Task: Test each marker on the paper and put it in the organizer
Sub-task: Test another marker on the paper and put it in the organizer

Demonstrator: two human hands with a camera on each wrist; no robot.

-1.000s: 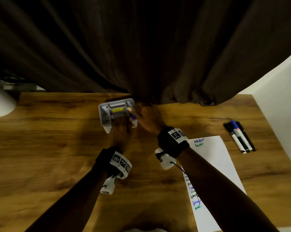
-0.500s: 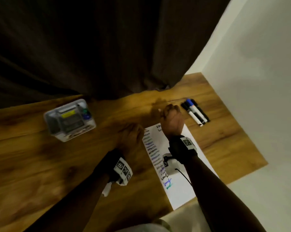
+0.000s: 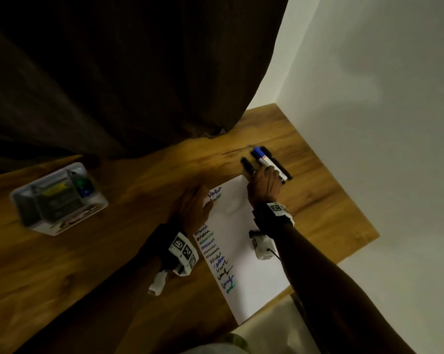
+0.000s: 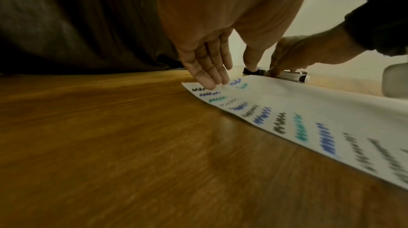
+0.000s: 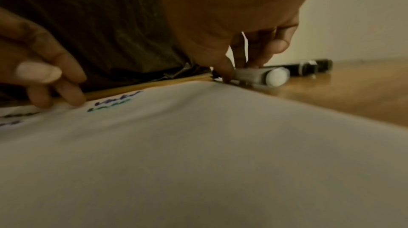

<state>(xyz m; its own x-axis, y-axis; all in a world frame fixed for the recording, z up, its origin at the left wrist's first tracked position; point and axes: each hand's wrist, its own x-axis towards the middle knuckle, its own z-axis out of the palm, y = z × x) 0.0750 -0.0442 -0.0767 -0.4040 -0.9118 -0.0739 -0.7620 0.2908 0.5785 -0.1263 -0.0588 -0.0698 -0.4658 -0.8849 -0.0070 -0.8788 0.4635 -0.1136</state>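
Three markers (image 3: 263, 158) lie side by side on the wooden table past the far right corner of the white paper (image 3: 243, 251). My right hand (image 3: 260, 175) reaches over that corner, and its thumb and fingers pinch the white barrel of the nearest marker (image 5: 260, 76), which lies on the table. An all-black marker (image 5: 313, 68) lies just beyond it. My left hand (image 3: 203, 200) rests with straight fingers (image 4: 209, 74) on the paper's far left corner, beside the squiggles. The grey organizer (image 3: 58, 198) stands at the far left with green and blue caps in it.
A dark curtain (image 3: 113, 72) hangs along the table's far edge. A pale wall (image 3: 369, 123) borders the table on the right, close to the markers. Bare wood (image 3: 139, 180) lies between the organizer and the paper.
Both hands left the organizer. The right hand moved right to the loose markers and took hold of one. The left hand came down on the paper. The head view swung right.
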